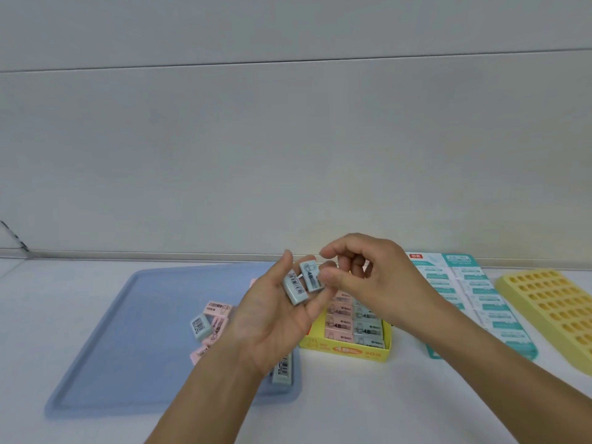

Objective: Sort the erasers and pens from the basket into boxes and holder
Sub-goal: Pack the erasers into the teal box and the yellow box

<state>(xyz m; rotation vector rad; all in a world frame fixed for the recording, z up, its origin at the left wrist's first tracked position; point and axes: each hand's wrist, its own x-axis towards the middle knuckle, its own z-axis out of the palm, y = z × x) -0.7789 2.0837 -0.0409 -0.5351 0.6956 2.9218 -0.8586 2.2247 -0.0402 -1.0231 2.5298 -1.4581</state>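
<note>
Cradling two small pale-blue rectangular erasers, our left hand (pixel 275 318) is lying palm up with fingers loosely bent: the barcode eraser (pixel 295 286) is resting across the fingers, and the "4B" eraser (pixel 311 275) is standing just beside it. Our right hand (pixel 362 277) is pinching that second eraser between thumb and fingertips, the other fingers curled above. Both erasers are being held with their long axes running roughly up and away from us, tilted slightly left. They are hovering just above and left of the yellow box, so the right hand is nearer to it, and we judge the next move to be a short carry down and to the right.

Going from the largest container down: the flat blue plastic tray (pixel 134 341) is serving as the basket and is holding a loose heap of pink and blue erasers (pixel 211 325), plus one blue eraser (pixel 283 370) near its right edge, partly under our wrist. The yellow perforated pen holder (pixel 551 312) at far right is showing no pens. The teal-and-white cardboard box (pixel 474 299) is lying between, packed with white-wrapped pieces. The small yellow cardboard eraser box (pixel 346 350) is holding rows of pink and blue erasers laid flat.
</note>
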